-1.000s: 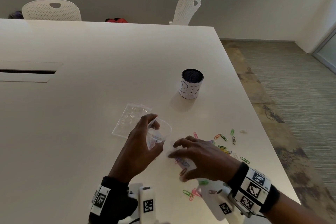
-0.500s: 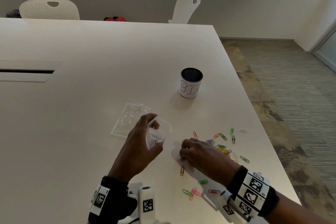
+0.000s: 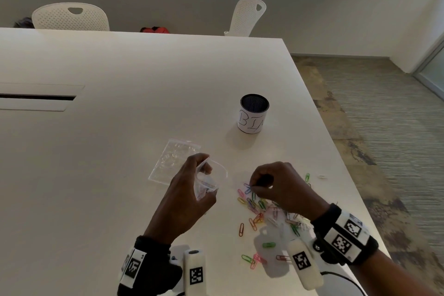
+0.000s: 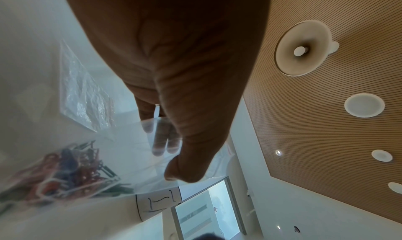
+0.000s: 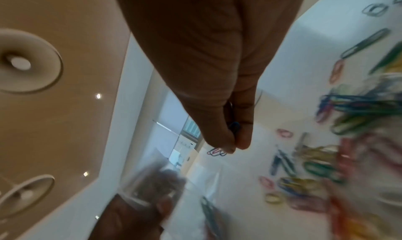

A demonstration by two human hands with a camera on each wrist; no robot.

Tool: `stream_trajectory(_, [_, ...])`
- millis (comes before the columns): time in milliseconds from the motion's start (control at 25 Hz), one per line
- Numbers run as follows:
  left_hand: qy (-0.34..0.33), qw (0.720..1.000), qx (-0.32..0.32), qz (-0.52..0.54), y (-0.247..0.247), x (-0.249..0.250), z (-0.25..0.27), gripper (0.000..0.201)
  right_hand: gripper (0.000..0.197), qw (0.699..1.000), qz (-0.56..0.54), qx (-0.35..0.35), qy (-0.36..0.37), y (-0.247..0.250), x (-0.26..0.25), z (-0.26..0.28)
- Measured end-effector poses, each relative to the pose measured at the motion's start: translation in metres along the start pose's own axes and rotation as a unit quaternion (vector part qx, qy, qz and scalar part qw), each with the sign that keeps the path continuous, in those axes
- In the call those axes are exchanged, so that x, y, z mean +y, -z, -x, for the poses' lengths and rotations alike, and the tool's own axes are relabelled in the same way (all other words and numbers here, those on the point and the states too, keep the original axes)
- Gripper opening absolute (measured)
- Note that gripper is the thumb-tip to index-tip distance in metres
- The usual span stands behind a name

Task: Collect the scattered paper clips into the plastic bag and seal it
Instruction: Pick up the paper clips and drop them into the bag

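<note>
You were partway through the collecting. Your left hand (image 3: pixel 192 190) gripped the plastic bag (image 3: pixel 207 184) by its rim, thumb outside and fingers (image 4: pixel 159 140) inside the film, holding the mouth open just left of the paper clip pile (image 3: pixel 266 209). A bunch of coloured clips (image 4: pixel 63 173) already lay in the bottom of that bag, so some of the job was done.

Your right hand (image 3: pixel 276 186) hovered over the far edge of the pile, thumb and forefinger pinched on a blue clip (image 5: pixel 234 127); whether more than one was caught there I cannot tell. It had not yet reached the bag's mouth.

Most of the work remained. The pile on the desk (image 3: pixel 120 175) was thick, with stray clips nearer you than the pile (image 3: pixel 254 258) and a few beyond it towards the desk's right edge (image 3: pixel 307 176). The bag was unsealed.

A second clear bag (image 3: pixel 173 158) lay flat beyond your left hand, and a labelled cup (image 3: pixel 253 113) stood farther off than the pile.
</note>
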State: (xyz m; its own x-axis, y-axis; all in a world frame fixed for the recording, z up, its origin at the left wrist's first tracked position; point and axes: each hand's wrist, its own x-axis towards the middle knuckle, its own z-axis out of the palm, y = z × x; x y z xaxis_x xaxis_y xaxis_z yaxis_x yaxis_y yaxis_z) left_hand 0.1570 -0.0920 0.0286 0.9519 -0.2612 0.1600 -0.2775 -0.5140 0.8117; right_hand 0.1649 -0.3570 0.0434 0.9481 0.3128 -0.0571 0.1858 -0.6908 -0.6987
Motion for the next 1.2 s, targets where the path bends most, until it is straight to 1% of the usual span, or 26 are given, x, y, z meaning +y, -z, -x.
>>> stream_trajectory(120, [-0.006,1.0,0.0,-0.008,-0.001,0.0,-0.001,0.069,0.007,0.996,-0.068,0.041,0.035,0.017,-0.029,-0.001])
stream_trajectory(200, [-0.008,1.0,-0.002,-0.015,-0.002,0.0,-0.001,0.07,0.008,0.992,-0.088,0.059,0.072,0.023,-0.053,-0.004])
stream_trajectory(280, [-0.009,1.0,-0.005,-0.02,-0.003,0.002,-0.002,0.071,0.008,0.989,-0.066,0.059,0.115,0.023,-0.073,-0.01])
stream_trajectory(360, [-0.002,1.0,-0.006,-0.025,-0.003,0.003,-0.002,0.072,0.008,0.987,-0.023,0.053,0.15,0.018,-0.087,-0.017])
stream_trajectory(440, [0.005,1.0,-0.006,-0.024,-0.002,0.004,-0.002,0.071,0.012,0.986,0.015,0.044,0.163,0.012,-0.093,-0.024])
stream_trajectory(560, [-0.007,1.0,-0.002,-0.023,-0.001,0.002,-0.002,0.065,0.017,0.985,0.035,0.037,0.162,0.01,-0.094,-0.027])
stream_trajectory(680, [-0.016,1.0,-0.001,-0.02,0.0,0.003,-0.001,0.062,0.015,0.985,0.028,0.067,0.155,0.018,-0.088,-0.026])
stream_trajectory(760, [-0.017,1.0,-0.003,-0.011,-0.001,0.003,-0.001,0.064,0.014,0.987,0.023,0.092,0.131,0.024,-0.074,-0.026])
stream_trajectory(840, [-0.014,1.0,-0.005,-0.008,-0.001,0.002,-0.001,0.066,0.014,0.99,0.043,0.097,0.096,0.027,-0.053,-0.026])
stream_trajectory(960, [-0.008,1.0,-0.01,-0.008,-0.002,0.002,-0.002,0.069,0.015,0.995,0.066,0.056,0.048,0.022,-0.018,-0.021])
stream_trajectory(1080, [-0.002,1.0,-0.012,-0.007,-0.003,0.002,-0.002,0.068,0.023,0.993,0.113,0.001,0.027,0.008,0.007,-0.015])
stream_trajectory(1200, [-0.002,1.0,-0.013,-0.006,-0.003,0.002,-0.002,0.069,0.028,0.989,0.147,-0.018,0.005,-0.005,0.019,-0.013])
